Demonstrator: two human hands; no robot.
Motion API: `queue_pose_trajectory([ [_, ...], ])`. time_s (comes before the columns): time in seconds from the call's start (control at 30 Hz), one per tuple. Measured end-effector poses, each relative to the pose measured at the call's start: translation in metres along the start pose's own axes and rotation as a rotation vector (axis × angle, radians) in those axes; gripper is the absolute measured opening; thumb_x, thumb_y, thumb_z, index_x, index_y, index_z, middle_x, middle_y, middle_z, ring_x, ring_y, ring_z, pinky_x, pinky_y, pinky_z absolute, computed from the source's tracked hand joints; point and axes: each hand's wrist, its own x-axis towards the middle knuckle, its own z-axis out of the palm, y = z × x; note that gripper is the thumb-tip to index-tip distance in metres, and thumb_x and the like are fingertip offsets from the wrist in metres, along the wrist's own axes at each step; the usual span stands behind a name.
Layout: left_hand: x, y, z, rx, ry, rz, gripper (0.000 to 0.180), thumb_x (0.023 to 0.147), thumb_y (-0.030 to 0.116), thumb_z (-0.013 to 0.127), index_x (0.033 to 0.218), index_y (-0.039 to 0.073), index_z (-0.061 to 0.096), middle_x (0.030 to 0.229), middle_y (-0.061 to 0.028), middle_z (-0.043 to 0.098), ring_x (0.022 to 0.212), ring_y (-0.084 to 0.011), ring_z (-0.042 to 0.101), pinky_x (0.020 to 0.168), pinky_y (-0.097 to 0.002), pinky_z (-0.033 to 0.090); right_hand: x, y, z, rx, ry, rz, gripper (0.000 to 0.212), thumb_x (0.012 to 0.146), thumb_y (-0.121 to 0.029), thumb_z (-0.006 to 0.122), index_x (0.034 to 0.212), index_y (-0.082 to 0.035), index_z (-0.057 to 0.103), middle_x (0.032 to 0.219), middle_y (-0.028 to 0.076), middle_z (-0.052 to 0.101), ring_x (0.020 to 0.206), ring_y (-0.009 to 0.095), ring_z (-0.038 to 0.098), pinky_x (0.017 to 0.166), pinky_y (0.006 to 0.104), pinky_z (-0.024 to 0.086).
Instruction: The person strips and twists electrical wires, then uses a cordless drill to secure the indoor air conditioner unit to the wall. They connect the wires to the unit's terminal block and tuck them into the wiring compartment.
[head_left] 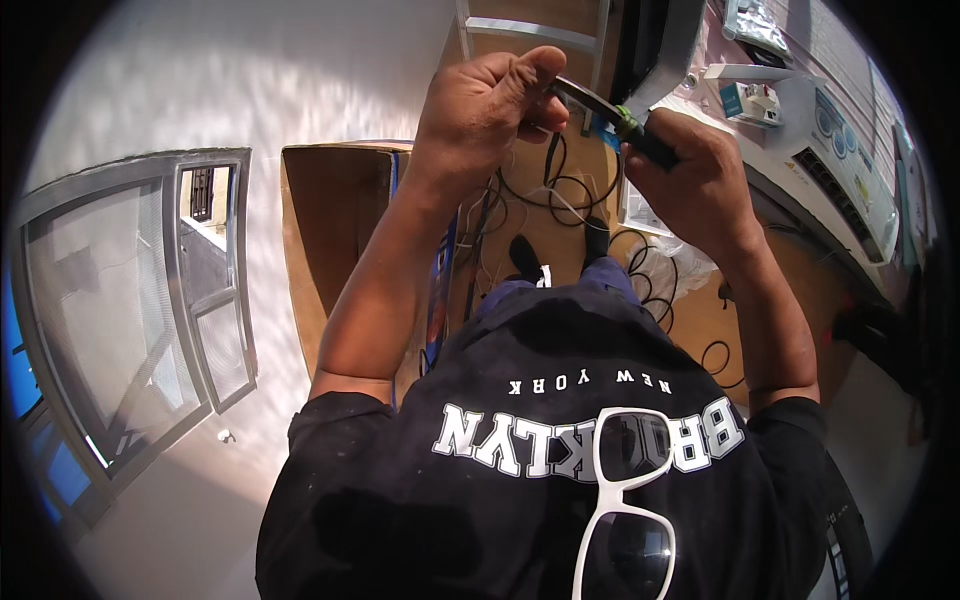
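My right hand [693,175] is wrapped round the black handle of a slim hand tool [598,103]. A green band rings the tool near the grip, and its dark narrow shaft slants up and left; I cannot tell its exact kind. At the far end of that shaft is my left hand [492,112], closed with thumb and fingers pinched together. Whatever lies between those fingertips is hidden. Both hands are raised in front of my chest, a short gap apart.
A tall open cardboard box [335,235] stands at the left by the wall. Black cables [575,195] loop over the brown floor near my feet. At the right lies a white air conditioner unit [835,165] with a small teal-and-white box [750,103]. A metal ladder [530,30] stands ahead; white-framed sunglasses [612,497] hang on my shirt.
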Motion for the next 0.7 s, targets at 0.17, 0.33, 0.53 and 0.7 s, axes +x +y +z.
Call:
queue_pose_trajectory([
  [0.17,0.010,-0.030,0.001,-0.336,-0.186,0.534,0.036,0.110,0.036,0.064,0.108,0.001,0.073,0.101,-0.0132,0.080,0.098,-0.0276,0.080,0.080,-0.0361,0.066,-0.027,-0.018,0.024,1.336,-0.200,0.410,0.022,0.096,-0.020,0.074,0.098,0.001,0.067,0.072,0.005,0.064,0.062,0.015,0.065,0.055,0.0296,0.050],
  [0.33,-0.007,-0.075,0.029,-0.915,-0.310,0.445,0.028,0.110,0.031,0.065,0.112,0.003,0.071,0.103,-0.0111,0.078,0.104,-0.0266,0.079,0.087,-0.0411,0.066,-0.054,-0.062,0.107,2.647,-0.661,0.138,0.034,0.102,-0.029,0.056,0.125,-0.005,0.063,0.080,0.024,0.062,0.062,0.033,0.060,0.046,0.0400,0.048],
  [0.53,-0.026,-0.091,-0.012,-0.441,-0.414,0.065,0.044,0.110,0.044,0.060,0.105,0.002,0.068,0.099,-0.0090,0.076,0.092,-0.0201,0.077,0.086,-0.0368,0.065,-0.074,-0.047,0.085,1.590,-0.217,0.692,0.011,0.101,-0.019,0.064,0.104,-0.008,0.067,0.074,0.011,0.062,0.060,0.022,0.060,0.051,0.0361,0.051],
  [0.7,-0.063,-0.068,-0.032,-0.011,-0.408,-0.003,0.044,0.113,0.038,0.060,0.089,0.001,0.066,0.068,-0.0013,0.057,0.066,-0.0138,0.061,0.064,-0.0307,0.052,-0.083,-0.041,0.032,0.378,-0.177,0.336,0.020,0.091,-0.013,0.073,0.083,-0.002,0.059,0.066,0.008,0.056,0.063,0.019,0.061,0.057,0.0397,0.044],
])
